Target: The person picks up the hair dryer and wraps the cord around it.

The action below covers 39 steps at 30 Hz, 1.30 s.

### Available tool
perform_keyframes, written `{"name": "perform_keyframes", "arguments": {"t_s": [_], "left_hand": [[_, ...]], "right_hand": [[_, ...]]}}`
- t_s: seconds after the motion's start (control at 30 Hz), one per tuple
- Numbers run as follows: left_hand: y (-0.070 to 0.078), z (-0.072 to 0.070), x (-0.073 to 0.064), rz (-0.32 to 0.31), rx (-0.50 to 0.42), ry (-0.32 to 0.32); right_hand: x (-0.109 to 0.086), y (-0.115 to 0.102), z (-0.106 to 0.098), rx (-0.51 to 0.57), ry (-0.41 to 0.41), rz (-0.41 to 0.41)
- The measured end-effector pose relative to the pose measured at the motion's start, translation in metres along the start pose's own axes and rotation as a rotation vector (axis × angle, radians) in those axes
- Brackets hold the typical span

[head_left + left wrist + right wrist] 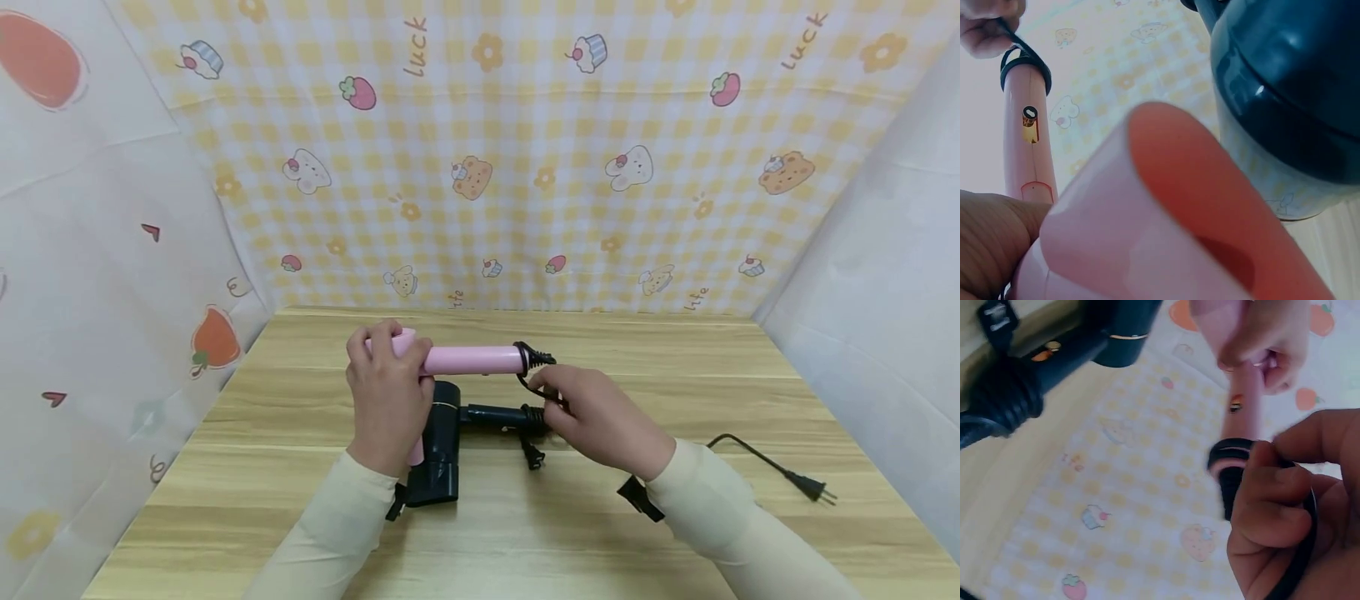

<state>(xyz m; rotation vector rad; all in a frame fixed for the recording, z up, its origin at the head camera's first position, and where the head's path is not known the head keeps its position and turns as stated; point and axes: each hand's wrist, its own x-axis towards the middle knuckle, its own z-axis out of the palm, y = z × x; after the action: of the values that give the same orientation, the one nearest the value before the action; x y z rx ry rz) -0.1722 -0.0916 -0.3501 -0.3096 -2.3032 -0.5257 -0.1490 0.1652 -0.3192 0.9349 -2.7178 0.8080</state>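
Note:
My left hand (388, 392) grips a pink hair dryer (476, 360) around its head, with the handle pointing right above the table. In the left wrist view the pink nozzle (1104, 219) fills the foreground. A black cord (542, 391) loops around the handle's end. My right hand (600, 421) pinches this cord just off that end; in the right wrist view the cord (1311, 531) runs through the curled fingers. Below lies a dark hair dryer (444, 433), its own cord (1007, 394) wound round its handle.
The dark dryer's plug (534, 454) rests beside its handle. Further right a black two-pin plug (808, 486) lies on the wooden table (262, 467), its cord running under the right sleeve. A yellow checked cloth (517, 225) hangs behind, with pale cloth at both sides.

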Motion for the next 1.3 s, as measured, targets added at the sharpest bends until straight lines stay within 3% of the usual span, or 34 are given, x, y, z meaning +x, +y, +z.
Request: {"name": "perform_keyframes", "arguments": {"t_s": [0.37,0.63,0.87,1.13,1.3], "left_hand": [[0.001,-0.001,-0.004,0.054,-0.001,-0.021],[0.004,-0.001,-0.008,0.125,-0.027,0.041],[0.004,-0.002,-0.009,0.149,-0.056,0.086],[0.006,-0.007,-0.010,0.161,-0.063,0.101],[0.007,-0.008,-0.011,0.151,-0.076,0.106]], "right_hand": [[0.004,-0.004,-0.016,0.020,0.136,-0.114],[0.010,0.005,-0.024,0.007,0.235,-0.174],[0.016,0.015,-0.027,0.076,0.236,-0.094],[0.021,0.030,-0.022,0.226,0.189,0.089],[0.024,0.038,-0.015,0.285,0.157,0.133]]}}
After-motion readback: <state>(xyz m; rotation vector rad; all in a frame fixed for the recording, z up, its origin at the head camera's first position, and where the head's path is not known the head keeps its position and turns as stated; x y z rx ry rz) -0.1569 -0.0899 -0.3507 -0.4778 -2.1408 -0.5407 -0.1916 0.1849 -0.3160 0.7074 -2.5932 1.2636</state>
